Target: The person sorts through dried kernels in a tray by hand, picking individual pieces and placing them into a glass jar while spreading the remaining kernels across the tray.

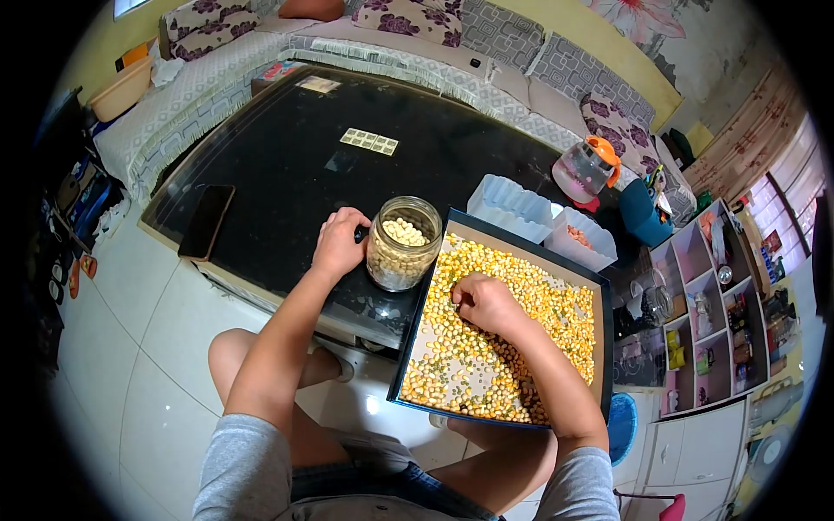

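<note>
Corn kernels (pixel 556 304) lay in shallow box (pixel 603 347), right of frame centre. Hands apart: right hand (pixel 488 304) reached into kernels, fingertips hidden, grip indeterminate; left hand (pixel 340 246) was positioned at left side of glass jar (pixel 404 245), centre of frame.

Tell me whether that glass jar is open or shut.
Open: the glass jar has no lid on its mouth, and the pale pieces inside show through it.

Single head-worn view — faces forward and down, near the glossy black table (pixel 269 143) — grey patterned fabric sofa (pixel 497 39) beyond.
</note>
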Available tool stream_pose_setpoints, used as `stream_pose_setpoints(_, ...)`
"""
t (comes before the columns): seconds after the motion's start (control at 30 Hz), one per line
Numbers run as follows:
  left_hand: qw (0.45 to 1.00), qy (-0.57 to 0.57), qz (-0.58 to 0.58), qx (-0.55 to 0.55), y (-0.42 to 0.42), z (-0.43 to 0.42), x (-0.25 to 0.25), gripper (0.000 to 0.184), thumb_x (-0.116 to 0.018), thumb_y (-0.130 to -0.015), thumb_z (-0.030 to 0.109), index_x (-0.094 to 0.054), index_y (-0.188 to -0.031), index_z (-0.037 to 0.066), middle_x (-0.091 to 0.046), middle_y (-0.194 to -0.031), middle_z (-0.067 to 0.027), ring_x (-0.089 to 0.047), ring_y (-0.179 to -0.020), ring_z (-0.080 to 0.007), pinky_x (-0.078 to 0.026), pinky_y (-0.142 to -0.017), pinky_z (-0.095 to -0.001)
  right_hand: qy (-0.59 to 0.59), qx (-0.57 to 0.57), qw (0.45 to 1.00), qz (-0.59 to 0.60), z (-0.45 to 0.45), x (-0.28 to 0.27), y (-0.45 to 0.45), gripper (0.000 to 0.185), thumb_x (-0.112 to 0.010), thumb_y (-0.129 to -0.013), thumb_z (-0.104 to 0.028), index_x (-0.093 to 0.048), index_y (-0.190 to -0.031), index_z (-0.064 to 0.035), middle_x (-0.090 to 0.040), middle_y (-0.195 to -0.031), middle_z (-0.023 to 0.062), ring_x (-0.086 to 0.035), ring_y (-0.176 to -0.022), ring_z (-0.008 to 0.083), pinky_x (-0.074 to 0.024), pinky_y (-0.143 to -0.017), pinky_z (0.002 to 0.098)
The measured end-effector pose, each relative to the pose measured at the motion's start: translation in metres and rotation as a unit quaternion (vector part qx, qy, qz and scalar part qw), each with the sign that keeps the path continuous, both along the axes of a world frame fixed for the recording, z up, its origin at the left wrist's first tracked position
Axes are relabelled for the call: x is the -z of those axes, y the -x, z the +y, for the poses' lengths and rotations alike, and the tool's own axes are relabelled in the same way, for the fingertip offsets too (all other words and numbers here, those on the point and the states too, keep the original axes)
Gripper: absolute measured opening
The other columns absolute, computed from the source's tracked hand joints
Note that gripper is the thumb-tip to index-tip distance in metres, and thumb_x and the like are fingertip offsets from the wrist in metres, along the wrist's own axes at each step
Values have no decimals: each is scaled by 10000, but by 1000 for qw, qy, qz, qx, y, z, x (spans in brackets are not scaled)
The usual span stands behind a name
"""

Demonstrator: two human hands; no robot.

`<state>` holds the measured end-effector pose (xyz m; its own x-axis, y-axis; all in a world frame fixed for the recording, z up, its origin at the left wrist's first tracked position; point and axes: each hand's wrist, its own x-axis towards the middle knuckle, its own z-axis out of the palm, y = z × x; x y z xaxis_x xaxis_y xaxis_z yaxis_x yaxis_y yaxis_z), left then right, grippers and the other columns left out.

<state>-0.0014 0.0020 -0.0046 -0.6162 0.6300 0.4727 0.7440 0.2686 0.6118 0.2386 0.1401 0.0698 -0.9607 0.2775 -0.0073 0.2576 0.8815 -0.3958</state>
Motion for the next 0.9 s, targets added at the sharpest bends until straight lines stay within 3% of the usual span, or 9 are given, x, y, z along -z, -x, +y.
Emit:
stream_pose_setpoints(0.2,1000,4,2,-4,1,0,1,178,-676,-694,135,-620,-859,95,-561,-1009,-55,-517,-984,-263,-404,-860,-373,85,-12,993,79,-9,8,3,95,-630,-715,-78,-626,-804,-46,-607,-806,118,-606,-717,253,-495,-692,330)
stream_pose_setpoints(0.67,1000,4,-2,-4,-2,0,-2,179,-679,-701,146,-620,-861,89,-564,-1013,-57,-518,-986,-263,-402,-865,-372,-43,-50,998,-11,-6,2,2,82,-607,-735,-73,-615,-806,-33,-625,-788,142,-612,-754,284,-493,-707,355)
stream_pose_setpoints(0.8,1000,3,4,-3,-1,0,-2,183,-682,-700,150,-621,-862,89,-567,-1008,-56,-520,-984,-263,-406,-861,-374,83,42,994,61,-3,-15,1,76,-615,-747,-101,-614,-800,-46,-624,-687,104,-609,-617,211,-495,-609,315)
stream_pose_setpoints(0.83,1000,2,3,-3,-1,0,-1,183,-682,-700,150,-621,-862,89,-567,-1008,-56,-520,-984,-263,-406,-861,-374,128,80,985,82,-7,-27,4,76,-633,-789,-102,-621,-817,-32,-602,-658,26,-550,-608,74,-469,-578,250)
stream_pose_setpoints(0.9,1000,2,0,-5,-1,0,-1,184,-682,-699,148,-624,-864,90,-566,-1010,-56,-519,-984,-264,-405,-862,-375,118,71,983,118,-7,-47,13,70,-635,-805,-100,-624,-832,-37,-595,-661,9,-541,-632,38,-462,-589,218)
